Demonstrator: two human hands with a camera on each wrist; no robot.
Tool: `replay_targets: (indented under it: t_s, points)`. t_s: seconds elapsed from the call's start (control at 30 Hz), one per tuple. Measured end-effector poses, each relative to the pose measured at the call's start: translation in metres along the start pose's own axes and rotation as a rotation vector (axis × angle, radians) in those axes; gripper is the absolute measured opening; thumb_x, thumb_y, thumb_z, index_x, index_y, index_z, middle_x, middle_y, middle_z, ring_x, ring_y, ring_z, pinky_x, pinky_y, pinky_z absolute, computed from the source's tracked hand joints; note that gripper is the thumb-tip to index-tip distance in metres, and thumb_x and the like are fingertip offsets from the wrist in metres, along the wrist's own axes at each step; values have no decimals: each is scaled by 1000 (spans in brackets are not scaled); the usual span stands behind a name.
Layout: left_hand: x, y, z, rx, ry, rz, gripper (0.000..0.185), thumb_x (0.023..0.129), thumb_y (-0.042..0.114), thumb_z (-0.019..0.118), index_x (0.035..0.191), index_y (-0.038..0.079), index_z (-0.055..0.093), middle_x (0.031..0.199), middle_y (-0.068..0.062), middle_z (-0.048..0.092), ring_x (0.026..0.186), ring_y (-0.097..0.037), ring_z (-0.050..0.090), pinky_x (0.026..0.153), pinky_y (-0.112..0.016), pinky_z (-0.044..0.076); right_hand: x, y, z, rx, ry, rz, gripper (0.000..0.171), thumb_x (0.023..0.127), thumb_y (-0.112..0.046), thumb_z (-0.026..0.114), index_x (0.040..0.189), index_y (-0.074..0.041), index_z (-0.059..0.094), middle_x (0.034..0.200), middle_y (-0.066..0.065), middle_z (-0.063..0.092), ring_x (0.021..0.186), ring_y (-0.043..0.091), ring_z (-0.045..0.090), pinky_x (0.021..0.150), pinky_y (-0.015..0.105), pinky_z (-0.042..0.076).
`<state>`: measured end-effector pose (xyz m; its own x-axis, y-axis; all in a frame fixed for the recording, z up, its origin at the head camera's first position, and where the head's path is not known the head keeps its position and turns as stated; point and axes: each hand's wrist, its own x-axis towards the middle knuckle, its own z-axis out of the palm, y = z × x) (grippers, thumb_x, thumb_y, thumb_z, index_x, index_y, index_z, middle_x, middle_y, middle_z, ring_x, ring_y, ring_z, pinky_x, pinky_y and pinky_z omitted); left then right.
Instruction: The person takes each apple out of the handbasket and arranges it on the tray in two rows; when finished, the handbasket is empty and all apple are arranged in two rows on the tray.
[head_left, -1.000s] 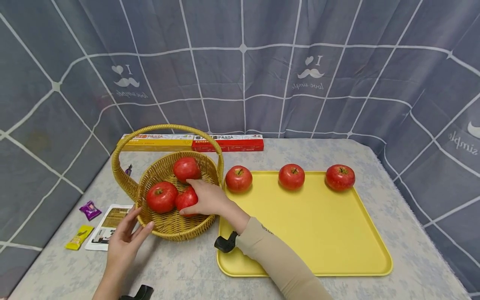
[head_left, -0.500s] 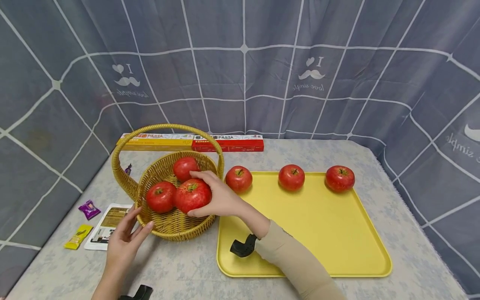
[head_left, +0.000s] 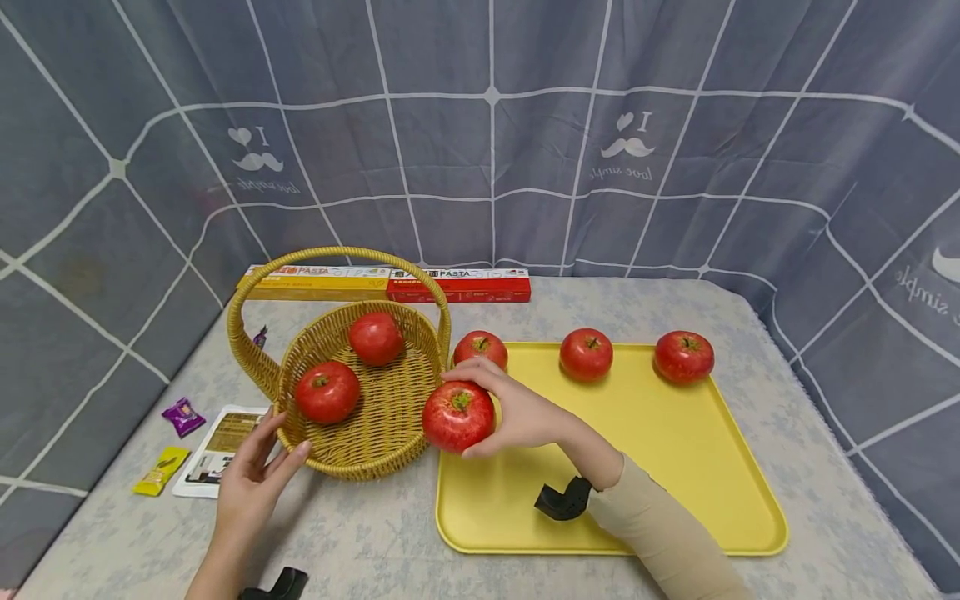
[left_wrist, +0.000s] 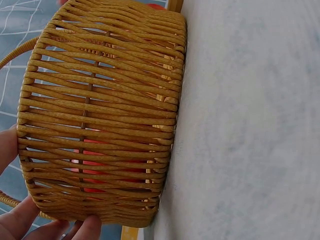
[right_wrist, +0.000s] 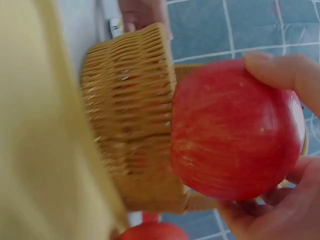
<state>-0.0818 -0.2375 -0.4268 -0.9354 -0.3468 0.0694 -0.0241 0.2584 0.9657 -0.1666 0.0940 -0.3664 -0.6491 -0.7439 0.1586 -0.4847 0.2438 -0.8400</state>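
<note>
Apple [head_left: 458, 416] lifted out of basket [head_left: 375, 450] since a second ago, now held clear of the rim, above the near-left corner of yellow tray [head_left: 675, 467]; right hand [head_left: 517, 408] curled round it, thumb below, fingers over the top. Left hand [head_left: 255, 475] unmoved, fingers straight and resting against the basket's outer wall. Two apples left in the basket, three in a row along the tray's far edge. Nearby on the desk [head_left: 375, 550]: two pasta boxes [head_left: 390, 283] behind, leaflet [head_left: 217, 450] and two sweets [head_left: 168, 442] at left. Nothing between held apple and bare tray surface.
</note>
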Motion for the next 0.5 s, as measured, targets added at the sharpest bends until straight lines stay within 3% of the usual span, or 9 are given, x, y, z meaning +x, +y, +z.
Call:
replay_targets:
  t_s: [0.23, 0.5]
  points:
    - [0, 0, 0, 19, 5, -2, 57, 87, 11, 68, 138, 4, 45, 152, -7, 28, 135, -26, 33, 88, -6, 40, -22, 18, 3, 12, -138, 2, 79, 65, -18, 86, 132, -15, 46, 132, -3, 36, 121, 16, 40, 99, 32, 43]
    - [0, 0, 0, 2, -10, 1, 57, 86, 10, 69, 138, 2, 44, 152, -7, 26, 135, -27, 31, 89, -7, 40, -29, 28, 11, 12, -254, 11, 78, 66, -18, 87, 131, -17, 44, 127, -5, 37, 119, 12, 41, 101, 30, 40]
